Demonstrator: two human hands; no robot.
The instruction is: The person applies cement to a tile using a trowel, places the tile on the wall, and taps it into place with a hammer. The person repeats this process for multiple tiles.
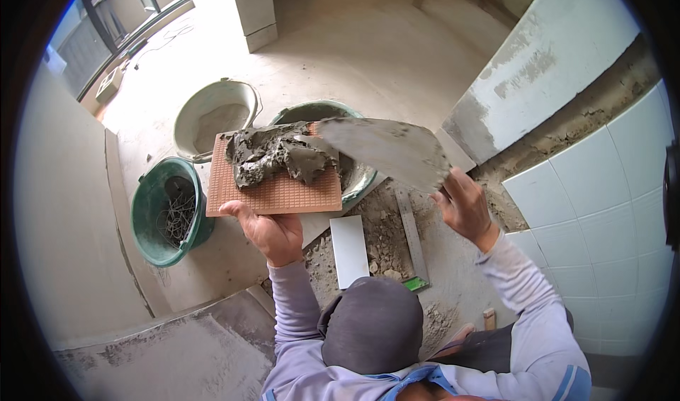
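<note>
My left hand (273,235) holds a terracotta-coloured tile (312,200) from below, thumb over its near edge. The ribbed grid back of the tile faces up. A thick heap of wet grey mortar (273,156) covers its far half. In my right hand (465,208) is a trowel (386,149), its broad blade smeared grey and pointing left. The blade's tip hovers by the mortar's right side; whether it touches cannot be made out. My fingers hide the trowel's handle.
Beyond the tile stand a pale bucket (185,121) and a green tub (365,183). A green bucket (152,220) with tangled wire is at left. A white tile (349,252) and a square (412,234) lie on rubble. White wall tiles (598,188) rise at right.
</note>
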